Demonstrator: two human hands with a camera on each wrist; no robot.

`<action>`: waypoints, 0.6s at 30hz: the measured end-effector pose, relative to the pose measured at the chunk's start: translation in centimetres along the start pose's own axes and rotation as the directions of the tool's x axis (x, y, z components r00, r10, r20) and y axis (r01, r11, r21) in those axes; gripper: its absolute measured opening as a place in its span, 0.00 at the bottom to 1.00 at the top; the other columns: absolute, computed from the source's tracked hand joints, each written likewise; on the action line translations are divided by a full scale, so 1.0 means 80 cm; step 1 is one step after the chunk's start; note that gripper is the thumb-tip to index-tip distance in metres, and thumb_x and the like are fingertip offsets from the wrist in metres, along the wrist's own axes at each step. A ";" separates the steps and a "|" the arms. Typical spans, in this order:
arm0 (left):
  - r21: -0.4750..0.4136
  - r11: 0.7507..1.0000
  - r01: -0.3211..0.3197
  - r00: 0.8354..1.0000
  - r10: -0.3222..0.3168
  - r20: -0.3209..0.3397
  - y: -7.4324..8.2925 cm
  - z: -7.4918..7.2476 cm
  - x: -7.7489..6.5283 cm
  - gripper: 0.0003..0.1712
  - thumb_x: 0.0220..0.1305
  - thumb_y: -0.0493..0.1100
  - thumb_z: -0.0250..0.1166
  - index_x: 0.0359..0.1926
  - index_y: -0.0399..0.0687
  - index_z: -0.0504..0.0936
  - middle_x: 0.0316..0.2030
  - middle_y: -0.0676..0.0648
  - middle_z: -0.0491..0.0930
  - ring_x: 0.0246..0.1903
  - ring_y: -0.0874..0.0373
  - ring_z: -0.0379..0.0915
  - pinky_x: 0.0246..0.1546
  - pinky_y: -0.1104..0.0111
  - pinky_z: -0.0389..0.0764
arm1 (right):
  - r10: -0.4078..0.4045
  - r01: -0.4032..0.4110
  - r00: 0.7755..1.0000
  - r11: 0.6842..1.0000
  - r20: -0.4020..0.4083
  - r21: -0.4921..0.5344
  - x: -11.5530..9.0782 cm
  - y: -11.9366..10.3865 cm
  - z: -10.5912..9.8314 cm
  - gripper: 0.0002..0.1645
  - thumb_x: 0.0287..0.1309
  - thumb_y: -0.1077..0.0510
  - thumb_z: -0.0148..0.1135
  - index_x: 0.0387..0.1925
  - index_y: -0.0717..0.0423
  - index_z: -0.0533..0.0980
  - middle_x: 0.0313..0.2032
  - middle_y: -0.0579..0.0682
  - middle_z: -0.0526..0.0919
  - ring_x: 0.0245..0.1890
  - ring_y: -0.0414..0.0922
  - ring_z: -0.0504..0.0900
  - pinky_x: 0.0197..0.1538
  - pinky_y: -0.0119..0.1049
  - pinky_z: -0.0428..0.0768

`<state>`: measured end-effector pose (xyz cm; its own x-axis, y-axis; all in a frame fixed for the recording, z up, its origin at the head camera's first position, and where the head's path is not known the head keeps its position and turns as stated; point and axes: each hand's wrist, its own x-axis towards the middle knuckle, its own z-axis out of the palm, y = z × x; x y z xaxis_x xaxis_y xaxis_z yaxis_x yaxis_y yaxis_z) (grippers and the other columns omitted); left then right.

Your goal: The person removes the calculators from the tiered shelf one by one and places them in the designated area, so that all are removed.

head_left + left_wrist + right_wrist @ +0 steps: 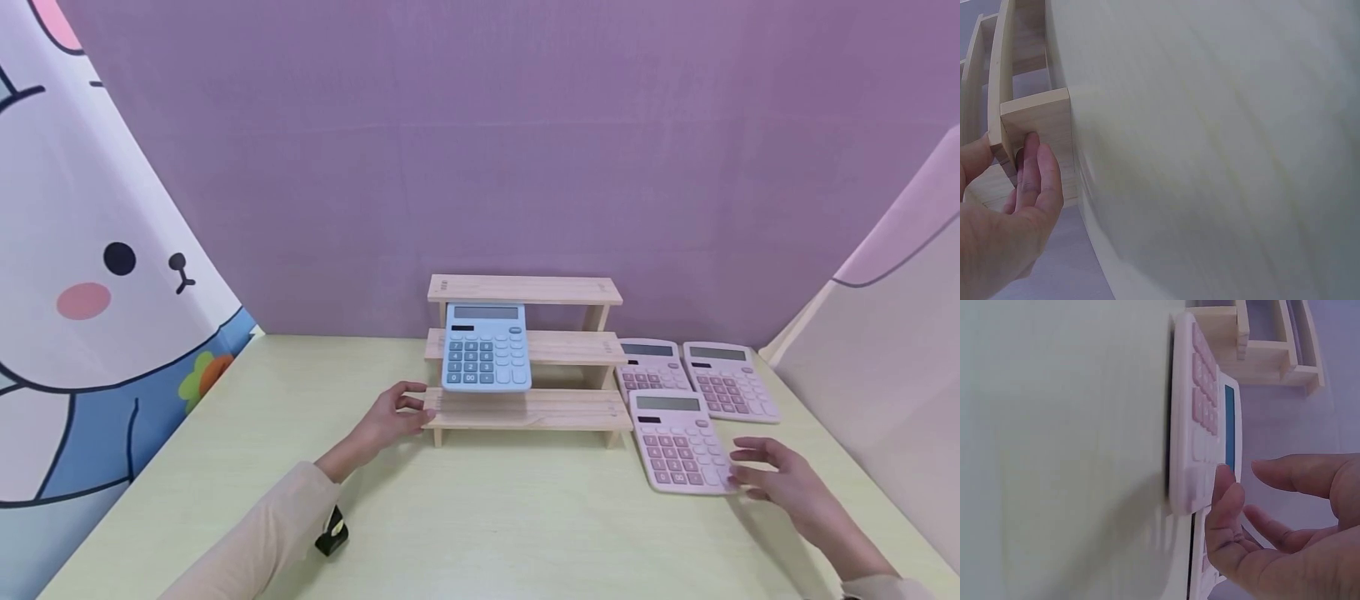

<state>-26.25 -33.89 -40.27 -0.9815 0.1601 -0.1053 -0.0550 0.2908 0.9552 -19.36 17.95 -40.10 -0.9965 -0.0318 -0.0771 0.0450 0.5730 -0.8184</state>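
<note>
A three-tier wooden display stand (529,409) stands on the table. My left hand (392,414) pinches the left end of its lowest board; in the left wrist view the thumb lies on top of the board and the fingers (1030,178) are under it. A blue calculator (487,348) leans on the stand's middle tier, screen upward. At the right, my right hand (780,479) is beside the lower right corner of the front pink calculator (678,442). In the right wrist view its thumb and fingers are apart, with nothing gripped between them.
Two more pink calculators (731,379) lie behind the front one, which overlaps the left one. A small black object (332,533) shows by the left sleeve. A purple cloth backdrop (480,167) rises behind the table (480,517), with a cartoon-printed cloth (97,250) on the left.
</note>
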 end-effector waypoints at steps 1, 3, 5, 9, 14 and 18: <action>0.002 1.000 0.000 1.000 0.000 0.002 0.000 0.000 0.000 0.29 0.59 0.38 0.62 0.60 0.39 0.62 0.47 0.36 0.73 0.37 0.57 0.76 0.44 0.59 0.81 | -0.004 0.004 1.000 1.000 0.007 0.010 0.002 0.001 0.000 0.33 0.57 0.61 0.56 0.57 0.77 0.56 0.46 0.62 0.75 0.32 0.30 0.78 0.36 0.32 0.81; 0.003 1.000 -0.002 1.000 0.002 0.005 0.001 0.000 -0.001 0.29 0.59 0.38 0.62 0.60 0.39 0.62 0.47 0.36 0.73 0.38 0.57 0.76 0.45 0.59 0.81 | -0.018 0.018 1.000 0.999 0.018 0.043 0.005 0.002 0.000 0.32 0.57 0.61 0.57 0.56 0.76 0.57 0.43 0.52 0.77 0.32 0.30 0.77 0.36 0.31 0.81; -0.002 1.000 -0.004 1.000 0.004 0.006 0.001 0.000 -0.001 0.29 0.59 0.38 0.62 0.60 0.38 0.62 0.47 0.35 0.73 0.38 0.57 0.76 0.45 0.59 0.81 | -0.022 0.021 1.000 0.998 0.018 0.066 0.008 0.000 0.002 0.31 0.57 0.62 0.57 0.56 0.76 0.57 0.41 0.46 0.77 0.32 0.30 0.77 0.36 0.31 0.81; -0.009 1.000 -0.008 1.000 0.008 -0.001 0.000 0.000 -0.001 0.29 0.59 0.37 0.62 0.60 0.38 0.63 0.45 0.36 0.74 0.36 0.57 0.76 0.44 0.59 0.81 | -0.015 0.015 1.000 0.996 0.001 0.091 0.009 -0.011 0.012 0.31 0.57 0.63 0.56 0.57 0.77 0.57 0.40 0.45 0.77 0.33 0.30 0.77 0.37 0.31 0.81; -0.013 1.000 -0.010 1.000 0.010 -0.006 0.000 0.001 -0.001 0.28 0.58 0.36 0.62 0.59 0.38 0.63 0.44 0.36 0.74 0.35 0.58 0.76 0.42 0.60 0.82 | -0.039 0.042 0.999 0.989 -0.019 0.140 0.012 -0.024 0.023 0.28 0.57 0.64 0.55 0.55 0.76 0.60 0.36 0.39 0.78 0.33 0.30 0.78 0.37 0.29 0.81; -0.011 1.000 -0.010 1.000 0.010 -0.008 0.000 0.001 -0.001 0.29 0.59 0.36 0.62 0.59 0.38 0.63 0.45 0.36 0.74 0.35 0.58 0.76 0.42 0.60 0.82 | -0.064 0.065 0.998 0.977 -0.011 0.202 0.018 -0.029 0.031 0.25 0.57 0.65 0.56 0.54 0.74 0.62 0.35 0.37 0.79 0.33 0.31 0.79 0.37 0.29 0.80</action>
<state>-26.15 -33.80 -40.29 -0.9833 0.1559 -0.0936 -0.0471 0.2785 0.9593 -20.73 14.55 -39.75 -0.9981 -0.0592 -0.0179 -0.0067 0.3920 -0.9199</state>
